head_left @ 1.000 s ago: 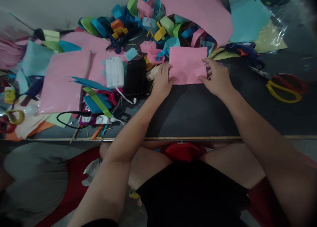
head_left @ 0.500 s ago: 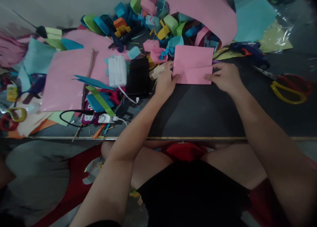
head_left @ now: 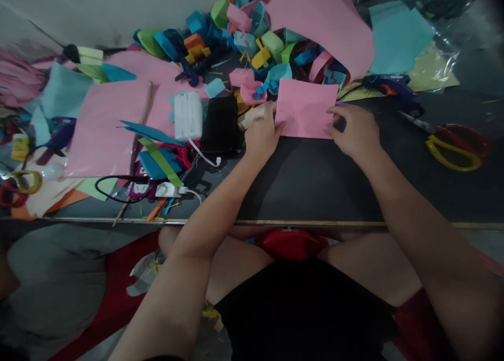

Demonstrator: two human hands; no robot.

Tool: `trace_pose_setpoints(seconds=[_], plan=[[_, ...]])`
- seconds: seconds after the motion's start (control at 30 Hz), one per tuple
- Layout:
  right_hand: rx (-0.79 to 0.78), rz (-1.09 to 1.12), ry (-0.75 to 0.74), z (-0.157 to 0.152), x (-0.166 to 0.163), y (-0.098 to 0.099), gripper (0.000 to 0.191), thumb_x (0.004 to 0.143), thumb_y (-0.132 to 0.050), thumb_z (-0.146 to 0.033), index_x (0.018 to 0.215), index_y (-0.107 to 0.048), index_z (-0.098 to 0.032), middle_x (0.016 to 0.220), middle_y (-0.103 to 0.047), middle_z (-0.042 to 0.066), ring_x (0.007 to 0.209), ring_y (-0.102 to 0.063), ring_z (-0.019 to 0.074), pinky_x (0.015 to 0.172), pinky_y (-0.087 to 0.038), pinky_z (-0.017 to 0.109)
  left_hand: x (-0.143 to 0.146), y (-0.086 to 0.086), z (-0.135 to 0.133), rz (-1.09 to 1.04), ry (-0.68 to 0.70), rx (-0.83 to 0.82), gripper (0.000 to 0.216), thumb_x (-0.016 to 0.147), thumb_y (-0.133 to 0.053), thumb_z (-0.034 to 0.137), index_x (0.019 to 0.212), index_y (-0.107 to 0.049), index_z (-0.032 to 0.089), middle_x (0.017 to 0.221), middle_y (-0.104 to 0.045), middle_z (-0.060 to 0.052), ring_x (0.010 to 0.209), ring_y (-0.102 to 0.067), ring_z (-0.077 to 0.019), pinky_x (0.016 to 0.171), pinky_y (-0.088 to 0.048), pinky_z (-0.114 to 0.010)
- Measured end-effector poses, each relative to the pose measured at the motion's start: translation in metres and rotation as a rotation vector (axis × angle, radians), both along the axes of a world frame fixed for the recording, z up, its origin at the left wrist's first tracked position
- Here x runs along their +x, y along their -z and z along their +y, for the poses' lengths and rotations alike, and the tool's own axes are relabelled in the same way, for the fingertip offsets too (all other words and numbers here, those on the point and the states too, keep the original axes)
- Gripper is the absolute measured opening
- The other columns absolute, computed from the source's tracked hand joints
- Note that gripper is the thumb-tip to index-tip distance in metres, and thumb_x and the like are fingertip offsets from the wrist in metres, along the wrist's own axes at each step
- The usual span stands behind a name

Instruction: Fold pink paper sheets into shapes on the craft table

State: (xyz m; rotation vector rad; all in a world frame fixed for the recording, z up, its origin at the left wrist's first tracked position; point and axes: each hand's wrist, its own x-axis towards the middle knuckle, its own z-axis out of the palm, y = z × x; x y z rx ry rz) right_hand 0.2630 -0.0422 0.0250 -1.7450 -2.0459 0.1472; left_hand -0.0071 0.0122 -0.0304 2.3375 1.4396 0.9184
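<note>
A pink sheet of paper [head_left: 305,106] is held between my two hands just above the dark table. My left hand [head_left: 263,134] grips its lower left edge, thumb on the front and fingers behind. At the right edge, my right hand [head_left: 356,132] pinches the sheet between thumb and index finger. Small folded pink and blue paper pieces [head_left: 252,89] lie beyond the sheet's left corner. A beige block-like piece [head_left: 254,115] sits right behind my left hand. Part of the fingers is hidden by the paper.
A white power bank [head_left: 188,116] and a black phone-like object [head_left: 220,124] lie left of my left hand. Scissors [head_left: 452,148] and a blue glue gun [head_left: 397,90] rest at the right. Colourful paper shapes [head_left: 236,35] pile up behind. A person in grey [head_left: 59,277] sits at left.
My right hand has shifted from the lower right corner to higher on the sheet's right edge. The crease line seen across the sheet no longer shows. My left hand stays at its side.
</note>
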Motion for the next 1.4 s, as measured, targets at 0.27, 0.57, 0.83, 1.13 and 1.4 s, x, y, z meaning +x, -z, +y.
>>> trace_pose_setpoints(seconds=[0.27, 0.57, 0.83, 1.13, 1.4], plan=[[-0.051, -0.032, -0.136, 0.005, -0.007, 0.002, 0.037, 0.099, -0.049, -0.028, 0.121, -0.078, -0.033, 0.131, -0.075, 0.003, 0.125, -0.065, 0.0325, 0.103, -0.054, 0.056, -0.003, -0.004, 0.004, 0.012, -0.061, 0.032, 0.031, 0.103, -0.052, 0.044, 0.12, -0.07, 0.026, 0.093, -0.075, -0.007, 0.097, -0.069, -0.0245, 0.089, -0.057, -0.037], [-0.043, -0.012, -0.129, 0.007, -0.01, 0.006, 0.04, 0.098, -0.048, -0.028, 0.124, -0.078, -0.031, 0.13, -0.076, 0.004, 0.123, -0.065, 0.033, 0.102, -0.054, 0.057, -0.006, -0.001, 0.007, -0.025, -0.082, 0.027, 0.028, 0.099, -0.057, 0.042, 0.116, -0.073, 0.027, 0.088, -0.075, -0.006, 0.092, -0.069, -0.024, 0.09, -0.057, -0.038], [-0.014, -0.035, -0.075, -0.004, -0.024, -0.001, 0.039, 0.101, -0.043, -0.031, 0.115, -0.08, -0.027, 0.123, -0.078, 0.008, 0.111, -0.065, 0.0341, 0.094, -0.054, 0.055, -0.006, -0.007, 0.011, 0.145, 0.013, 0.022, 0.034, 0.103, -0.044, 0.035, 0.118, -0.072, 0.022, 0.116, -0.076, -0.015, 0.117, -0.067, -0.0319, 0.112, -0.049, -0.055], [-0.01, -0.127, -0.042, -0.008, -0.032, 0.001, 0.04, 0.101, -0.037, -0.018, 0.115, -0.075, -0.02, 0.13, -0.074, 0.011, 0.122, -0.062, 0.0333, 0.101, -0.052, 0.052, -0.006, -0.019, -0.011, 0.241, 0.25, -0.045, 0.046, 0.107, -0.034, 0.031, 0.14, -0.064, 0.02, 0.15, -0.063, -0.012, 0.144, -0.055, -0.0243, 0.128, -0.037, -0.046], [0.04, -0.191, -0.096, -0.011, -0.041, -0.002, 0.048, 0.1, -0.037, -0.012, 0.138, -0.065, -0.012, 0.157, -0.057, 0.013, 0.145, -0.052, 0.0319, 0.118, -0.045, 0.053, 0.01, -0.014, -0.049, 0.228, 0.201, -0.048, 0.113, 0.083, -0.045, 0.093, 0.161, -0.035, 0.012, 0.169, -0.033, -0.027, 0.162, -0.022, -0.0428, 0.131, -0.02, -0.06]])
